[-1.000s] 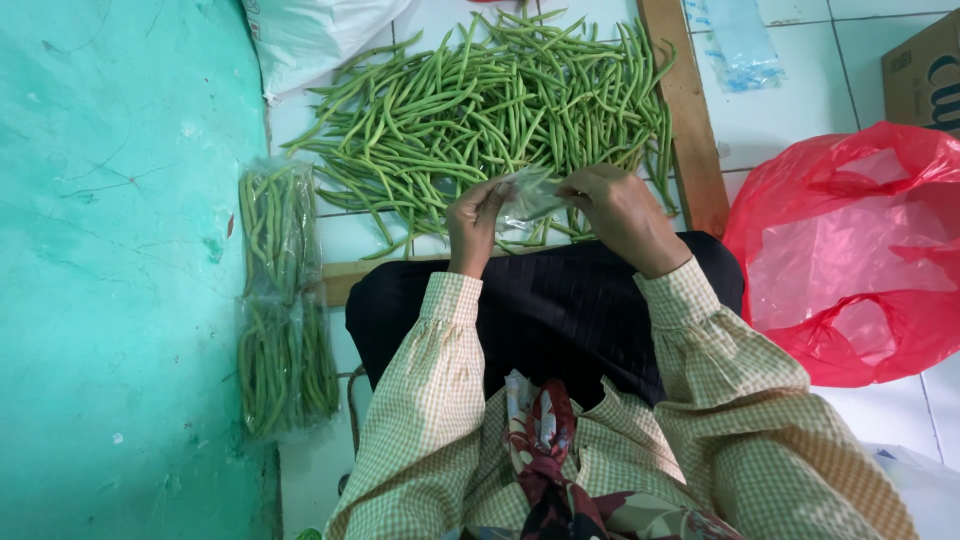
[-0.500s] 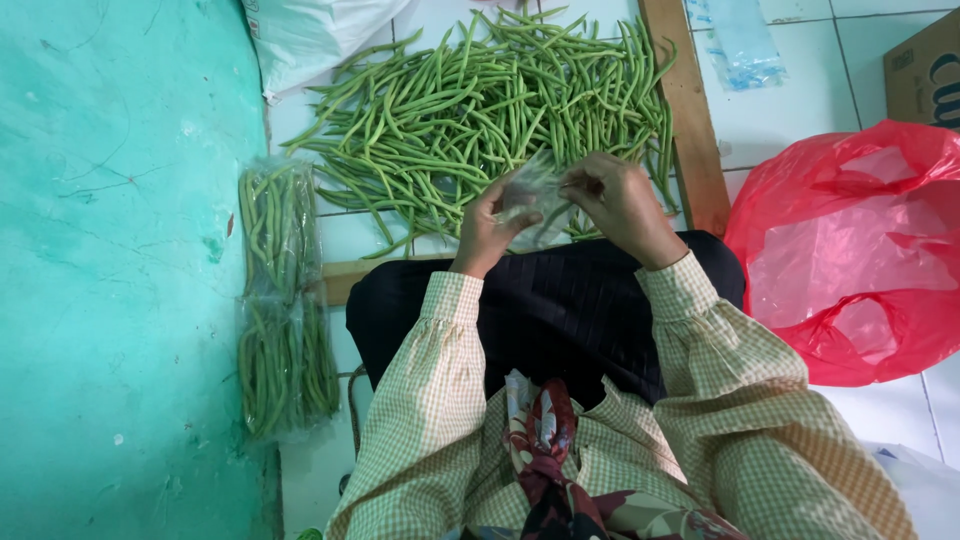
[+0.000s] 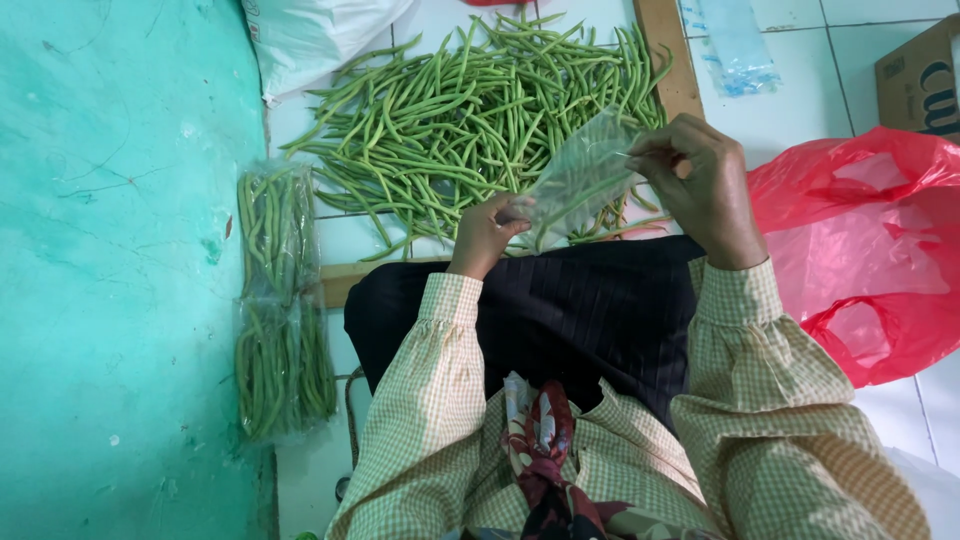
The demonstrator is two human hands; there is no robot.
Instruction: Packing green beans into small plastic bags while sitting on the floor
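**A:** From the head camera, what have you got in your hands?

**B:** Your left hand (image 3: 487, 232) pinches the near, lower end of a clear plastic bag (image 3: 580, 178), fingers closed tight on the film. Your right hand (image 3: 700, 185) pinches the far, upper edge the same way, thumb and fingertips shut on it. The bag hangs stretched between both grips, tilted, just above the near edge of the pile of green beans (image 3: 470, 110) on the tiled floor (image 3: 800, 90).

**A:** How do you handle it well?

**B:** My judgement: keep each grip light on a single layer of film and rub the layers apart at the mouth, so it opens without tearing. Keep it over your dark lap (image 3: 560, 310), where the thin plastic shows clearly.

**A:** What lies around you?

**B:** To the left, beside the teal wall (image 3: 110, 280), two filled bags of beans (image 3: 280, 300) lie end to end. A wooden frame (image 3: 670, 60) edges the pile on the right. Further right sits a red plastic bag (image 3: 870, 250), with a cardboard box (image 3: 925, 80) beyond it, and a white sack (image 3: 310, 35) lies at the far left.
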